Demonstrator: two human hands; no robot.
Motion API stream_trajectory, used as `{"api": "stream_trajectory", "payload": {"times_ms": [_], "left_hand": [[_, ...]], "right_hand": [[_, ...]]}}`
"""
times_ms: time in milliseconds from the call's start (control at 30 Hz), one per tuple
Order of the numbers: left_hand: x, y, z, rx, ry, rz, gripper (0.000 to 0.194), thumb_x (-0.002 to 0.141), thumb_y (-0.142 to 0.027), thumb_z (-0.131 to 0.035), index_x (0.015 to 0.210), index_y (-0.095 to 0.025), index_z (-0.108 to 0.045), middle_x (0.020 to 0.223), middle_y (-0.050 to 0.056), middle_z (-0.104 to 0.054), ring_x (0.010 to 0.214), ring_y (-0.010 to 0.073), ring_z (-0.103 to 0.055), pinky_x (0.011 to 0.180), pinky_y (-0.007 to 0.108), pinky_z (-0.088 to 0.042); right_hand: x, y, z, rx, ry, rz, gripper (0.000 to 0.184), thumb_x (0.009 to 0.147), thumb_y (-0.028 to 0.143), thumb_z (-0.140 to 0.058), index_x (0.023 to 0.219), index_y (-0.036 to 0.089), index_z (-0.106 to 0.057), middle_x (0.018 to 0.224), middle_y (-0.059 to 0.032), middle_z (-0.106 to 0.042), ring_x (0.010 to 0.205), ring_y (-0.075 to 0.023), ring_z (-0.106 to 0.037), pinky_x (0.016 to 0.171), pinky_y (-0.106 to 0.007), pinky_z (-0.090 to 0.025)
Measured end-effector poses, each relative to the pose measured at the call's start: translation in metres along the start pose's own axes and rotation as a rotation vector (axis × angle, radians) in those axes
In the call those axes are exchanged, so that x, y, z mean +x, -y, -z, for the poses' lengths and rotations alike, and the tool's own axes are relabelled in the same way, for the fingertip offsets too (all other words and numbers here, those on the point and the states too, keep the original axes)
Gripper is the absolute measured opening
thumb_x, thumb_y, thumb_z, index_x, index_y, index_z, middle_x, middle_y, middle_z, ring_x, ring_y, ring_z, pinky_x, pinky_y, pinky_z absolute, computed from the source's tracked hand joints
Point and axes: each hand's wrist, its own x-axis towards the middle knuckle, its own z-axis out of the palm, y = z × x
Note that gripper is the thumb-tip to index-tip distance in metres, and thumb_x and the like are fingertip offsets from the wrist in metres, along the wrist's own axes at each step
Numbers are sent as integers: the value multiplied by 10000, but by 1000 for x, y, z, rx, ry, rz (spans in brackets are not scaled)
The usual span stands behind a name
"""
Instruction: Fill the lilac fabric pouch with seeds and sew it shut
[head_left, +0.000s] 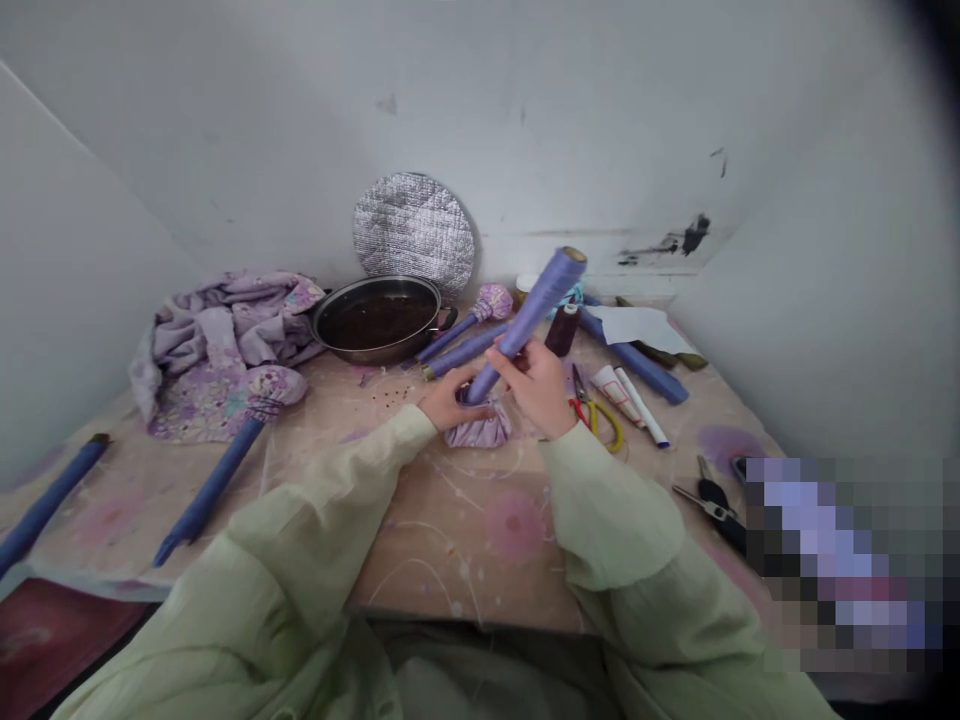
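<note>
My right hand (545, 390) is closed round a purple-wrapped stick (531, 305), which tilts up and away to the right. At its lower end my left hand (448, 402) grips the gathered edge of a floral cloth bundle (478, 430) around the stick. The cloth's inside is hidden by my fingers. Just beyond lie another purple-wrapped stick (469, 352) and one with a floral cloth head (493, 300). A dark thread spool (562, 330) stands behind my right hand. Yellow-handled scissors (604, 428), a white tube (616, 393) and a white marker (642, 408) lie right of it.
A pan (379, 318) with dark contents sits at the back, before a silver round mat (415, 228) leaning on the wall. Floral cloth (225, 345) is heaped left, near a cloth-headed stick (214, 490). Pliers (716, 508) lie at the right. Part of the right side is pixelated.
</note>
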Motion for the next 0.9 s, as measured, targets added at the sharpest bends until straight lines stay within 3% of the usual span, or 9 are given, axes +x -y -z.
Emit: {"api": "stream_trajectory", "payload": {"times_ms": [133, 333, 500, 667, 800, 900], "left_hand": [[-11, -2, 12, 41, 34, -78, 518, 689, -388, -709, 1136, -171, -560, 1164, 113, -584, 1111, 232, -504, 997, 425, -370], [-16, 5, 9, 17, -35, -136, 451, 717, -338, -696, 1124, -184, -577, 1190, 125, -572, 1154, 242, -485, 1018, 451, -343], [-17, 9, 12, -14, -62, -152, 332, 744, -328, -677, 1035, -179, -620, 1146, 121, -607, 1126, 230, -518, 1018, 446, -344], [-18, -1, 15, -58, -151, -116, 315, 727, -368, -689, 958, -158, -645, 1017, 108, -655, 997, 212, -577, 933, 394, -420], [-20, -24, 18, -126, -211, -98, 300, 732, -402, -672, 891, -149, -649, 894, 79, -673, 841, 171, -604, 758, 299, -476], [-20, -44, 21, -158, -253, -111, 279, 735, -414, -666, 841, -157, -644, 859, 57, -678, 787, 148, -602, 712, 272, -471]], "right_hand": [[1, 1, 0, 96, -100, -31, 317, 739, 459, -606, 903, 194, -552, 721, 18, -580, 500, -71, -466, 458, -211, -400], [0, 10, 2, 156, -251, 5, 267, 755, 435, -593, 868, 202, -529, 780, -8, -600, 612, -99, -536, 520, -223, -430], [8, 7, 8, 266, -394, -6, 250, 763, 439, -585, 785, 204, -504, 704, 23, -570, 477, -59, -439, 427, -197, -354], [19, -12, 17, 545, -373, -231, 259, 761, 411, -592, 702, 196, -460, 619, 56, -529, 372, -17, -273, 358, -167, -278], [25, -20, 24, 709, -304, -447, 249, 798, 357, -559, 666, 188, -432, 581, 66, -498, 346, -5, -247, 349, -153, -292], [26, -18, 26, 747, -224, -510, 267, 843, 346, -506, 645, 183, -433, 492, 83, -405, 322, -13, -220, 329, -157, -272]]}}
